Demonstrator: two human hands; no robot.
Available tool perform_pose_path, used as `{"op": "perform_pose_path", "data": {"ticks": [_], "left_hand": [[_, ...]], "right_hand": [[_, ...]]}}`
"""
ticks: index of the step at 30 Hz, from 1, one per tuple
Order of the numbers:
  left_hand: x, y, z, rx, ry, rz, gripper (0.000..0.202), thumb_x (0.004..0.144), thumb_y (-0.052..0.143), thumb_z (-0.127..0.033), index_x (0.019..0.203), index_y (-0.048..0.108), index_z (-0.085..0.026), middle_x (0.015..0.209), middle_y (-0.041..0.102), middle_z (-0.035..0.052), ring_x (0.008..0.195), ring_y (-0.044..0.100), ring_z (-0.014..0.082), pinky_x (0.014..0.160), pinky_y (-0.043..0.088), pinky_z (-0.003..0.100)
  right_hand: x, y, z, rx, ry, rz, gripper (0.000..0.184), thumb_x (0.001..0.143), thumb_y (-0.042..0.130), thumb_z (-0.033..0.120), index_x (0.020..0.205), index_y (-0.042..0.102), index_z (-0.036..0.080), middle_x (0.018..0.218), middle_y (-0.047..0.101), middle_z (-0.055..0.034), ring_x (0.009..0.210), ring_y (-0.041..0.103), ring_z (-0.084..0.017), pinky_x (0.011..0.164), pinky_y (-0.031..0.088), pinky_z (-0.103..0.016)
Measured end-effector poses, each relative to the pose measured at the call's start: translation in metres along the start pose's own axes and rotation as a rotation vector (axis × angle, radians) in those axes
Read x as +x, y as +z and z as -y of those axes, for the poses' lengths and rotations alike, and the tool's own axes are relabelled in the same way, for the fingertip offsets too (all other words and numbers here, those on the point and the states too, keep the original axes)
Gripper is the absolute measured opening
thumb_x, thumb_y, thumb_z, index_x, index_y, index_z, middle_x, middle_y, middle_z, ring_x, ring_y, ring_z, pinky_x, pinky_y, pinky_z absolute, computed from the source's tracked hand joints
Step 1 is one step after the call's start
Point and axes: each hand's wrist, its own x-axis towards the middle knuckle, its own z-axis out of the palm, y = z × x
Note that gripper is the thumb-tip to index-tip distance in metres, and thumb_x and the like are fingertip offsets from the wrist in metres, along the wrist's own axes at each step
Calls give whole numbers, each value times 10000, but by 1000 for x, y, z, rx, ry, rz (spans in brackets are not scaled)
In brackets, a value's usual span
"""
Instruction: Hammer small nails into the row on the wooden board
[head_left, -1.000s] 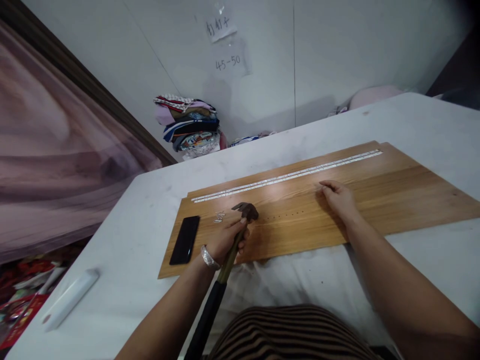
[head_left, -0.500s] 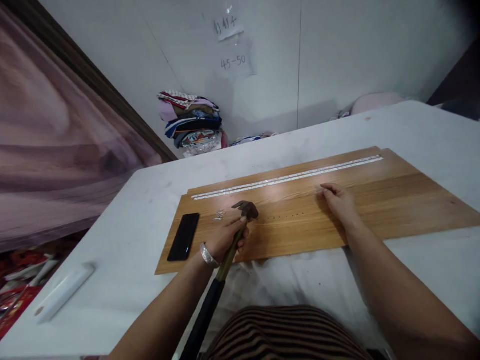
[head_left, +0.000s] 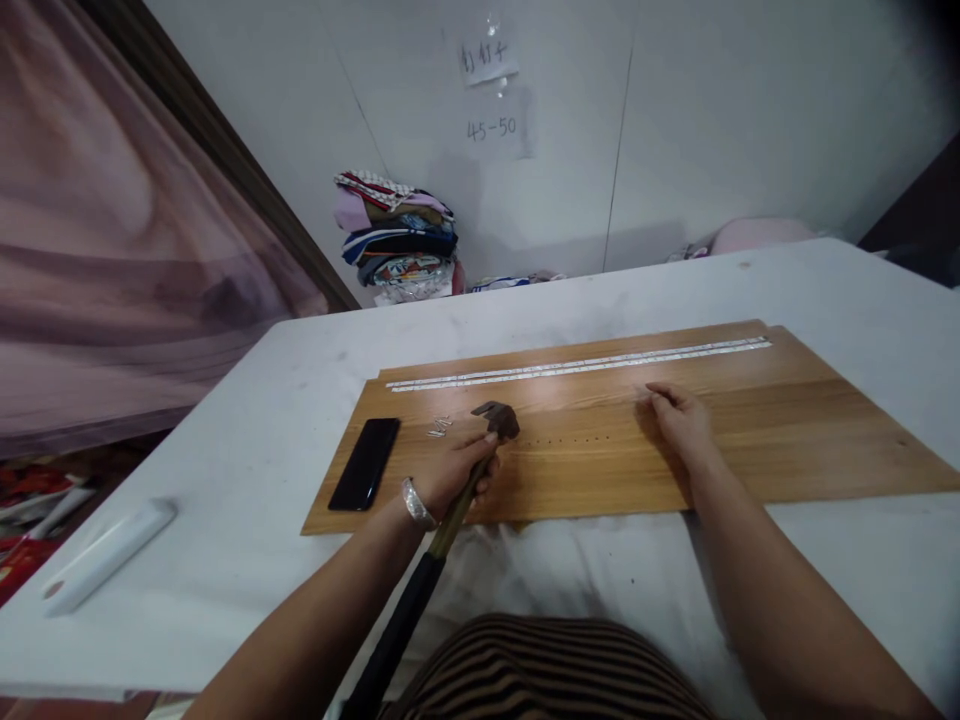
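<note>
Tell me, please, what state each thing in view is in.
hammer, gripped, head low at the board.
left hand, closed around the hammer handle.
right hand, resting on the board, fingers curled.
phone, flat on the board, screen dark.
nails, loose in a small pile.
board, flat on the table.

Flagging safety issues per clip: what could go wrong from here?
The left hand grips the hammer close to its head, so a swing may lack control. The right hand rests on the board in line with the dotted row, where a blow could catch fingers. The phone and loose nails nearby could be struck.
</note>
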Motion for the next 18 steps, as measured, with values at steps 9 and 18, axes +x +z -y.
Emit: {"op": "perform_pose_path", "data": {"ticks": [9,18], "left_hand": [[-3,5,-4,1,-15,-19,369,751,631,-498,873,533,-164,585,509,-46,380,413,48,348,343,161],[-1,7,-1,5,-48,-60,353,765,618,-492,878,533,-168,565,498,-54,373,401,48,346,327,158]], "right_hand": [[-1,-3,1,-39,-2,0,316,712,546,356,900,721,173,840,738,-78,848,672,-252,827,510,-405],[3,-5,-9,-87,-100,47,355,744,500,355,973,704,176,819,735,-71,849,673,-248,808,515,-409]]}}
